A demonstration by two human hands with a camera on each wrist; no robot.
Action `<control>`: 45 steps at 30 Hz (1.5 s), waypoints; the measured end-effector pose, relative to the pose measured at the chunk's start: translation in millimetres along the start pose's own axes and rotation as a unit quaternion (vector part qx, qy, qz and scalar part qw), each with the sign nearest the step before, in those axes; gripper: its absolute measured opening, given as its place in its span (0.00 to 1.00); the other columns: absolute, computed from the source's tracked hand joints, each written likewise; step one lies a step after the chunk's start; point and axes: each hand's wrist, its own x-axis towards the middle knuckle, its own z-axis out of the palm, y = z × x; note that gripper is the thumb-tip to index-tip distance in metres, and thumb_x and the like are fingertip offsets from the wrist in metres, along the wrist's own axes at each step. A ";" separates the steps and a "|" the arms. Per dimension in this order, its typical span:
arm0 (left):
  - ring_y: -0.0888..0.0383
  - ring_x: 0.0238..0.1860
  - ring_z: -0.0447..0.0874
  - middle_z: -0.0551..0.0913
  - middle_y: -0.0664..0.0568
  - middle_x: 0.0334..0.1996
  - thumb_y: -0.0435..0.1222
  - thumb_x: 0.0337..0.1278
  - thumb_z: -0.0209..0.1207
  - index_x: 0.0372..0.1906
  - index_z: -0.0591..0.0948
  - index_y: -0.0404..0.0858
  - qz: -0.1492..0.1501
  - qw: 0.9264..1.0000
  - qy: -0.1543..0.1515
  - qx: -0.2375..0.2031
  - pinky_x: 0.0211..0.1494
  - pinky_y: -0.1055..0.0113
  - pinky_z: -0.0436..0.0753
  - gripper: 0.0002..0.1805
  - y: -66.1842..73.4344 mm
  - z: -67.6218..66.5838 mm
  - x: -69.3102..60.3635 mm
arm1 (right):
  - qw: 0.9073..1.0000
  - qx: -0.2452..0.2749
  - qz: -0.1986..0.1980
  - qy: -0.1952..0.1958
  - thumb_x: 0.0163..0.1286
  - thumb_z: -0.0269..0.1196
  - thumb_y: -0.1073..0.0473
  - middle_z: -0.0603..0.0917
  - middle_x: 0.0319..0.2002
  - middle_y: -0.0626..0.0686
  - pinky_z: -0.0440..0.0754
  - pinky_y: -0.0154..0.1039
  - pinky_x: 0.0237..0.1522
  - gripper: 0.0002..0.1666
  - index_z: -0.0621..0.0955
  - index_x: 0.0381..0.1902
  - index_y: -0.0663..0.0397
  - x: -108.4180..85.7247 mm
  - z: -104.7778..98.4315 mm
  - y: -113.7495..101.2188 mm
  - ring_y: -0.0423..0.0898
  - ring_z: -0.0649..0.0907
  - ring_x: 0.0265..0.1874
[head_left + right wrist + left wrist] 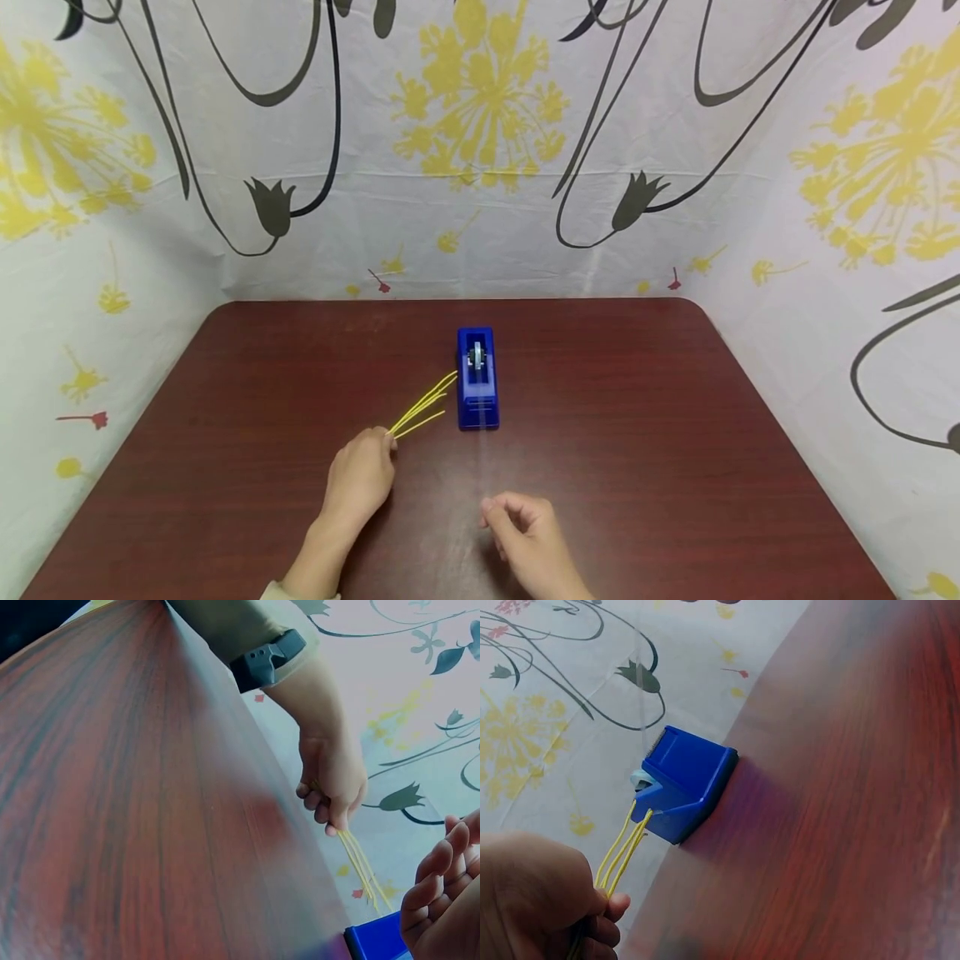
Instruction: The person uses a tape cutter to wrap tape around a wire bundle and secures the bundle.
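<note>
My left hand (362, 471) grips a small bunch of thin yellow cords (420, 406) near one end. Their free ends fan out toward the left side of a blue tape dispenser (478, 392), which carries a small roll of clear tape (476, 357). From its front edge a faint clear strip of tape (482, 458) stretches toward me. My right hand (532, 537) pinches the strip's end between thumb and curled forefinger. In the left wrist view the cords (622, 855) overlap the dispenser (694, 769); whether they touch it I cannot tell.
Everything rests on a dark red-brown wooden table (637, 417) with rounded far corners. A white cloth (480, 250) printed with yellow and grey flowers hangs behind and at both sides. A black strap device (266, 660) is on the left wrist.
</note>
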 end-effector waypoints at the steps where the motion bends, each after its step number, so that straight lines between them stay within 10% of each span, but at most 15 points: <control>1: 0.47 0.30 0.81 0.80 0.51 0.27 0.31 0.72 0.52 0.31 0.82 0.38 0.005 1.000 0.002 -0.003 0.36 0.50 0.80 0.12 0.2 -1.2 -1.4 | 1.000 -0.001 -0.002 -0.001 0.75 0.59 0.64 0.71 0.13 0.63 0.75 0.33 0.16 0.15 0.82 0.28 0.68 0.1 -0.2 -0.2 0.33 0.71 0.13; 45: 0.66 0.28 0.69 0.74 0.61 0.25 0.30 0.70 0.58 0.28 0.82 0.44 0.087 0.992 -0.074 -0.052 0.38 0.60 0.76 0.12 3.4 -19.0 -21.8 | 0.995 -0.008 -0.064 0.078 0.73 0.60 0.68 0.70 0.12 0.59 0.72 0.35 0.11 0.12 0.81 0.26 0.62 1.5 -0.8 -11.3 0.47 0.70 0.08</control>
